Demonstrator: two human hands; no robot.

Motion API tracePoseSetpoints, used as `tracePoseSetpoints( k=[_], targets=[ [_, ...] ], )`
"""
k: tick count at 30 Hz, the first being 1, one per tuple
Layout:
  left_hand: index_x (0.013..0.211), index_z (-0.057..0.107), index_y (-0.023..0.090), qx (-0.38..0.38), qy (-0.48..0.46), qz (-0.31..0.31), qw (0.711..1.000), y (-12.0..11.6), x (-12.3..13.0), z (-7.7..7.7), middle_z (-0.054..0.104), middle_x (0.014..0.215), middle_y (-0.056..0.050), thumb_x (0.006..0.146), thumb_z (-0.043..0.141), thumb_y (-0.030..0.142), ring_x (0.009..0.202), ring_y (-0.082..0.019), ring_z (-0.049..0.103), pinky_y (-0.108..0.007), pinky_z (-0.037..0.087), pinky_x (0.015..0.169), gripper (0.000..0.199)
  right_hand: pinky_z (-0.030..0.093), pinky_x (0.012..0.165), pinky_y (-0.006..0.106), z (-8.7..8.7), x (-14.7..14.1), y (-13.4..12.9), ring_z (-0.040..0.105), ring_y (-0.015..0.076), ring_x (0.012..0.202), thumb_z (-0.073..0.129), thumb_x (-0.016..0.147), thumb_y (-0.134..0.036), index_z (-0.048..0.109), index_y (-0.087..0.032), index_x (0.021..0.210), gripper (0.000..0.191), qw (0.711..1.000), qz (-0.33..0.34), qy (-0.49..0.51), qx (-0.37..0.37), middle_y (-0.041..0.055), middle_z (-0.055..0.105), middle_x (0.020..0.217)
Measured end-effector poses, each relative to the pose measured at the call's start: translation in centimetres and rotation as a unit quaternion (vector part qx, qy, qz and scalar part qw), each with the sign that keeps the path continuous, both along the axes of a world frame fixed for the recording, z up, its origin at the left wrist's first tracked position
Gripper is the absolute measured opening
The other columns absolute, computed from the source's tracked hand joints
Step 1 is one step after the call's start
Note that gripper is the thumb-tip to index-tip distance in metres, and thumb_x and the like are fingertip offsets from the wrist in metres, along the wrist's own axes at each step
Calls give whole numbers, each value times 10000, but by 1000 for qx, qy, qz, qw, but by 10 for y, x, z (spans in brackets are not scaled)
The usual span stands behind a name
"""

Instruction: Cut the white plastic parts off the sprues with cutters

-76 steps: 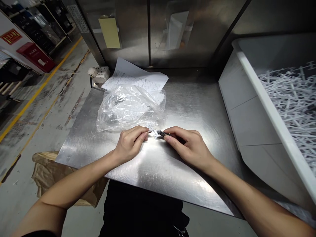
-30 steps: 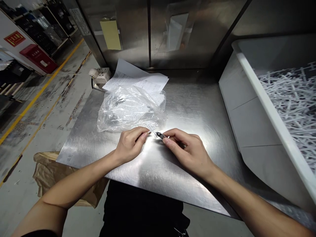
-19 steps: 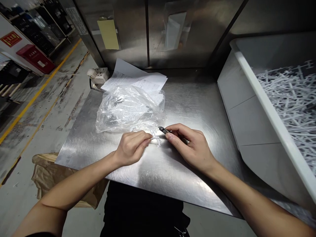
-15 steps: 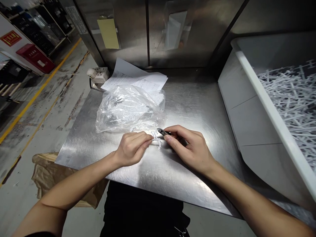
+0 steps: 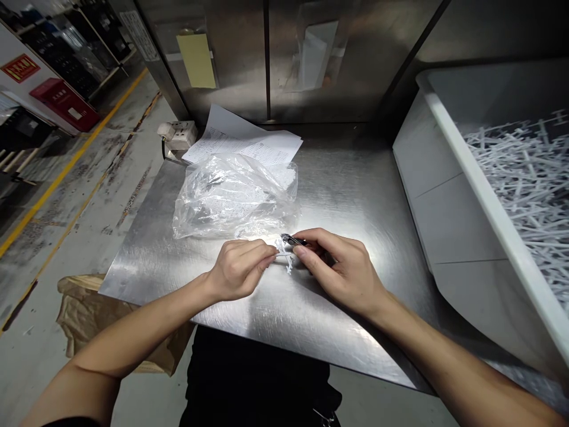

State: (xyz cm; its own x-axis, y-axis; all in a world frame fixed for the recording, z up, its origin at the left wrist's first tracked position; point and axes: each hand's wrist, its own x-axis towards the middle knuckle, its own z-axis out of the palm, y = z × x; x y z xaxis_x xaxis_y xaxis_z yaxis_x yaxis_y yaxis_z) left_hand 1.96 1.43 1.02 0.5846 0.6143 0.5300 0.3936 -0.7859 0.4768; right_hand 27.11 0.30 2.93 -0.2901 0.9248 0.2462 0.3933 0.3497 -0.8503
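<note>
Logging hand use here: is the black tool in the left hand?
No, the right hand holds the black tool, while the left hand pinches a white piece.

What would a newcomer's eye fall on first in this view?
Probably the big pale bin at the right, holding a tangle of thin white sticks. At the centre, over the steel table, the left hand pinches a small white branched piece beside a dark clipper-like tool in the right hand. Just beyond lies a crumpled clear plastic bag.
</note>
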Motion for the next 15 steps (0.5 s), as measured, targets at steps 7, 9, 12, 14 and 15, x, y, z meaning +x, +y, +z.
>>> tracePoseSetpoints(
  k=[7,9,12,14,15],
  targets=[
    [1059,635,199,-9,4,-22,1000,0,-1,-2,650,772,-9,1108,478,97,642,-149,583,-296,437,613,193,465,603,307,-5,-2,-1,631,155,609,673,1106,-302,783,-232,1101,130,1000,-1,12,3,-16,741,762],
    [1085,647,198,-11,6,-17,1000,0,-1,-2,660,775,-7,1121,483,120,643,-147,592,-292,444,615,185,447,589,303,-4,-2,-1,615,151,605,673,1106,-304,779,-232,1079,131,1000,-4,15,-12,-22,727,746],
    [1084,659,198,-22,2,1,1000,0,-1,-2,687,797,-5,1138,515,158,657,-143,619,-286,465,631,159,426,573,299,-3,-1,-1,591,147,599,673,1107,-319,771,-233,1061,138,999,-9,22,-30,-29,702,724],
    [1090,666,194,-27,0,9,1000,0,0,-1,708,817,-7,1140,529,163,669,-142,639,-281,477,641,148,423,569,298,-3,-1,0,575,146,595,679,1104,-333,768,-232,1063,141,999,-11,29,-32,-32,681,713],
    [1099,669,190,-27,0,10,1000,0,0,0,714,822,-8,1139,533,159,674,-143,646,-280,480,643,146,429,572,299,-3,0,0,578,147,599,682,1102,-338,768,-230,1068,142,999,-11,32,-32,-31,678,715]
  ],
)
